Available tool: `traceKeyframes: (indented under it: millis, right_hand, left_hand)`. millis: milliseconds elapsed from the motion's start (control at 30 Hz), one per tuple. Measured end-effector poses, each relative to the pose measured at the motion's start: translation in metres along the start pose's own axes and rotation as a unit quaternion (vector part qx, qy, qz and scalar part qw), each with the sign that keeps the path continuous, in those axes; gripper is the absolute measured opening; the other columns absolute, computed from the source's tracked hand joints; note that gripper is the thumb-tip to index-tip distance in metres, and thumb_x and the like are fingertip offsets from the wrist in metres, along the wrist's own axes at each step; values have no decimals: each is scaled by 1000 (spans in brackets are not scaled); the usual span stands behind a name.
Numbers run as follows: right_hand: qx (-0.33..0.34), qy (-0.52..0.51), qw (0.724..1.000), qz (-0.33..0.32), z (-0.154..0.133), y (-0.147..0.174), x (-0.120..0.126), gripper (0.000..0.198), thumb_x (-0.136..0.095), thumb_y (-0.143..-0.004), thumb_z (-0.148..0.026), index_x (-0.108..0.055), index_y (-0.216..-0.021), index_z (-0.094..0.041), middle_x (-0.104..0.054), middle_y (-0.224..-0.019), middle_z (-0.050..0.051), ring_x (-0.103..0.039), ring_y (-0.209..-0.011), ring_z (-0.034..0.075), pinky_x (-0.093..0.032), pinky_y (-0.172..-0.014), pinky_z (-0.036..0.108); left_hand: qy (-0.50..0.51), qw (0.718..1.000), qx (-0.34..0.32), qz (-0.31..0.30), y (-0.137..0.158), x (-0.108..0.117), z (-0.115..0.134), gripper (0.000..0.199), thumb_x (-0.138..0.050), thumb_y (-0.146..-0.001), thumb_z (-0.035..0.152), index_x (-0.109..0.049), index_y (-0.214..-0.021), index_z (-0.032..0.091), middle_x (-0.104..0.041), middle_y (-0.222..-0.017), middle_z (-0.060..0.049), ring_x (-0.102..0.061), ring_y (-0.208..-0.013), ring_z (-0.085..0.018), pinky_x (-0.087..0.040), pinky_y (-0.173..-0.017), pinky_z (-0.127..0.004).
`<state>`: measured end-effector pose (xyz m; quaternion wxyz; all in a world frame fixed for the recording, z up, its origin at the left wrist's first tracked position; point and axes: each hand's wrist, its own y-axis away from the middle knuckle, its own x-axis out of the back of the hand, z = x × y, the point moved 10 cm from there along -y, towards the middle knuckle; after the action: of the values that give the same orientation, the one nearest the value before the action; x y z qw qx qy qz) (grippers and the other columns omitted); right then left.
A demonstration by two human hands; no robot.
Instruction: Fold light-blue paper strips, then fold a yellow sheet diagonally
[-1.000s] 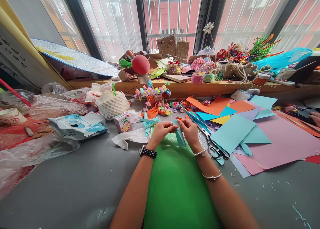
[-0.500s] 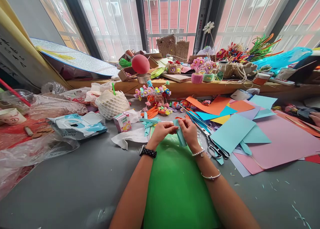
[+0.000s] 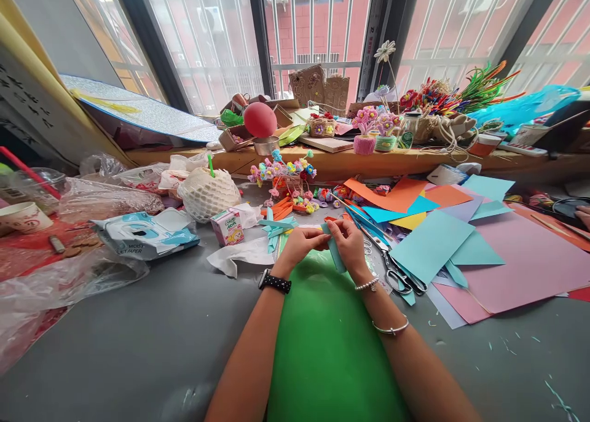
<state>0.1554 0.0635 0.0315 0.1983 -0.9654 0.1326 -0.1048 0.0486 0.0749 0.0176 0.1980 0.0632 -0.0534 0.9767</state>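
Note:
A narrow folded piece of light blue paper [image 3: 337,256] is held between my two hands above a green sheet [image 3: 338,336]. My left hand [image 3: 302,247] pinches its upper left edge with the fingertips. On the other side, my right hand [image 3: 346,242] grips the paper between thumb and fingers, hiding part of it. Folded light blue strips [image 3: 278,226] lie just beyond my left hand. To the right of my right hand rest scissors [image 3: 400,281] with dark handles.
Coloured paper sheets [image 3: 530,256] spread over the right side. A wet-wipe pack [image 3: 142,234], a small pink box [image 3: 227,227] and a coconut in foam net [image 3: 209,195] stand left. Craft flowers [image 3: 283,173] sit behind my hands. Another person's hand [image 3: 583,215] shows at the right edge.
The folded paper is tilted a little more in my fingers. Both hands keep their grip. The whole view has shifted slightly.

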Motion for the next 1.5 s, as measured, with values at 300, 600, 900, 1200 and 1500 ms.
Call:
traceKeyframes:
  millis: [300, 600, 900, 1200, 1500]
  right_hand:
    - [9, 12, 1000, 16, 0, 1, 1, 28, -48, -72, -41, -54, -65, -15, -54, -62, 1, -46, -54, 11, -36, -51, 23]
    - [-42, -32, 996, -72, 11, -2, -12, 29, -53, -67, -42, -59, -72, -14, -61, -69, 5, -54, -62, 15, -41, -56, 25]
    - [-75, -7, 990, -118, 18, -1, -18, 31, -56, -64, -42, -62, -70, -13, -64, -69, 6, -56, -63, 16, -41, -58, 25]
    - [-108, -36, 985, -130, 23, 1, -22, 32, -56, -63, -43, -63, -71, -13, -63, -67, 5, -54, -58, 14, -40, -52, 24]
    - [-109, -13, 987, -117, 24, -1, -21, 29, -57, -62, -41, -62, -64, -13, -58, -56, 2, -47, -49, 10, -34, -45, 22]
  left_hand:
    - [2, 1000, 7, -4, -2, 0, -6, 25, -62, -60, 36, -64, -66, 12, -61, -61, -2, -58, -61, -14, -47, -63, -25]
    - [31, 998, 13, 55, -3, 18, -10, 22, -62, -60, 36, -62, -62, 14, -60, -58, -1, -58, -60, -13, -48, -62, -24]
    - [35, 997, 26, 64, -3, 24, -16, 24, -62, -58, 37, -63, -60, 14, -60, -57, -2, -58, -59, -13, -48, -62, -24]
    - [40, 989, 44, 137, 0, 37, -15, 22, -63, -58, 35, -61, -59, 13, -59, -55, -1, -58, -57, -13, -47, -59, -23]
    - [34, 986, 42, 155, 1, 41, -15, 23, -63, -57, 36, -62, -60, 12, -60, -55, -2, -58, -57, -14, -48, -59, -24]
